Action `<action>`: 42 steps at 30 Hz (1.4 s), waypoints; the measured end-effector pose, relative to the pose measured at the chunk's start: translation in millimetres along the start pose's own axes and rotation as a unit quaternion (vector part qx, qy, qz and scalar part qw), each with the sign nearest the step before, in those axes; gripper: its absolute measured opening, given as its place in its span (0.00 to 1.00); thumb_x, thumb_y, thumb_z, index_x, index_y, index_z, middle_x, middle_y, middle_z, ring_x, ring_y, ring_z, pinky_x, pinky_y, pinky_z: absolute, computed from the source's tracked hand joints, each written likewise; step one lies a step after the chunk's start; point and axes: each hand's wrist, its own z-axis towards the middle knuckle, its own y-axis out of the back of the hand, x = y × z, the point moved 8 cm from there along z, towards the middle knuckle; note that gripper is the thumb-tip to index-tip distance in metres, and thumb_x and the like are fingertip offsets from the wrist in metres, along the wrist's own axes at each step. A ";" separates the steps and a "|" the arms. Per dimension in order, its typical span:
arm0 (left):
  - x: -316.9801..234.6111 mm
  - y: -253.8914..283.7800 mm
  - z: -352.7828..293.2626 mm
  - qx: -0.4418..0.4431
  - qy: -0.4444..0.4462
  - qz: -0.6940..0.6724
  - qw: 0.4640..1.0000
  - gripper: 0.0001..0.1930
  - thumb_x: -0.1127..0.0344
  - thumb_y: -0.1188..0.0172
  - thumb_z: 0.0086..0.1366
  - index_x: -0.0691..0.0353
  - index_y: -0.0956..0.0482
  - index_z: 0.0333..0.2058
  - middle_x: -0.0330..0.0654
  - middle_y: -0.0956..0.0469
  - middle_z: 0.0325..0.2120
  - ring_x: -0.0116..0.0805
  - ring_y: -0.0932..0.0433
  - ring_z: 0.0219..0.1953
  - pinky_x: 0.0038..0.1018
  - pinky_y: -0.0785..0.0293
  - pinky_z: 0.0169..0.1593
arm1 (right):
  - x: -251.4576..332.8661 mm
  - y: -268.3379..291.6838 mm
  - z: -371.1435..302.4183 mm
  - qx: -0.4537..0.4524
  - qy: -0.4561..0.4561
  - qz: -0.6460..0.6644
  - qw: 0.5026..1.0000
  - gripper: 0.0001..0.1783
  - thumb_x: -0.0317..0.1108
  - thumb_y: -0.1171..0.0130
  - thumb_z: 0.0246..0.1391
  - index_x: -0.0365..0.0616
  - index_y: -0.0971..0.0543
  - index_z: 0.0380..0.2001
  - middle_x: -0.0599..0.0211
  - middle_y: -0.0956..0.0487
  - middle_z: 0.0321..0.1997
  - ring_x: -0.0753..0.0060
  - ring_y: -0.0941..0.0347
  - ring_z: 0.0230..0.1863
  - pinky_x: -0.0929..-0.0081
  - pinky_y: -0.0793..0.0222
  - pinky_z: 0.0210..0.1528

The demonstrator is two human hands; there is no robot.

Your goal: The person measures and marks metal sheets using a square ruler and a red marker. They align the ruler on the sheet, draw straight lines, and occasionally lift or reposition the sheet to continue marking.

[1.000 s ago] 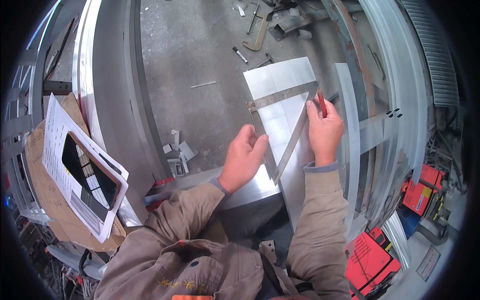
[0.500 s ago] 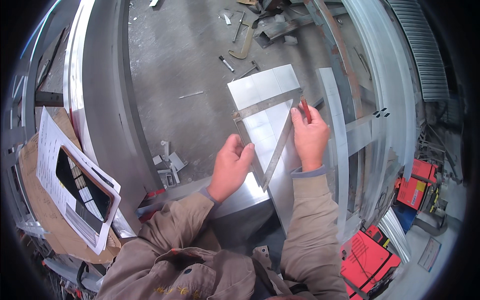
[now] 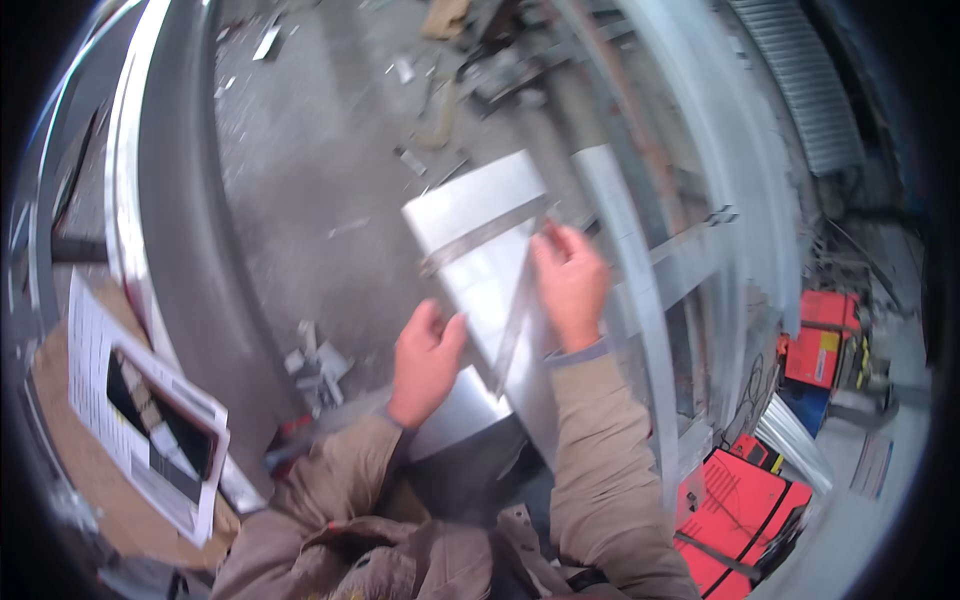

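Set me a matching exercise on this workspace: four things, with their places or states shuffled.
Things
1. Metal triangle
2. Left hand
3. Phone
4. Larger red case

Places and states
A. On the white papers
B. In the lower right of the picture
C. Lying across the silver metal piece
D. Holding nothing, thumb and fingers apart

Pairs: 1-C, 2-D, 3-A, 4-B

silver metal strip (image 3: 488, 300), grey set square (image 3: 485, 237), brown sleeves (image 3: 605, 440), red black-strapped case (image 3: 725, 500), white paper (image 3: 92, 350), tan cardboard (image 3: 65, 420)
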 end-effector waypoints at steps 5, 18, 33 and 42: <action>-14.1 -1.2 -0.7 0.013 0.035 -0.047 0.998 0.13 0.63 0.39 0.80 0.60 0.29 0.35 0.34 0.25 0.24 0.20 0.27 0.23 0.23 0.29 0.26 | 4.7 -4.6 2.9 0.009 0.002 -0.034 0.999 0.19 0.43 0.25 0.60 0.44 0.11 0.50 0.56 0.12 0.34 0.60 0.15 0.33 0.64 0.22 0.40; -16.4 -2.7 -0.5 0.011 0.014 -0.029 0.999 0.17 0.61 0.38 0.80 0.60 0.31 0.32 0.35 0.25 0.22 0.21 0.28 0.23 0.26 0.30 0.26 | 5.4 2.1 1.9 0.000 0.010 -0.032 0.999 0.19 0.45 0.25 0.60 0.46 0.11 0.48 0.56 0.13 0.31 0.57 0.17 0.31 0.61 0.23 0.38; -9.3 -1.8 2.2 -0.003 0.021 0.001 1.000 0.19 0.59 0.35 0.78 0.63 0.29 0.30 0.39 0.24 0.23 0.25 0.28 0.28 0.32 0.27 0.32 | 5.0 2.0 3.8 0.036 -0.029 -0.043 0.998 0.20 0.46 0.26 0.61 0.47 0.12 0.51 0.53 0.10 0.41 0.51 0.12 0.42 0.58 0.19 0.47; -17.2 -1.1 3.5 -0.012 0.000 0.031 0.999 0.19 0.59 0.36 0.77 0.66 0.30 0.32 0.45 0.24 0.22 0.28 0.29 0.27 0.35 0.28 0.32 | -5.3 0.5 13.1 0.043 0.017 0.027 0.999 0.24 0.48 0.40 0.74 0.51 0.24 0.66 0.56 0.12 0.39 0.48 0.15 0.43 0.54 0.22 0.47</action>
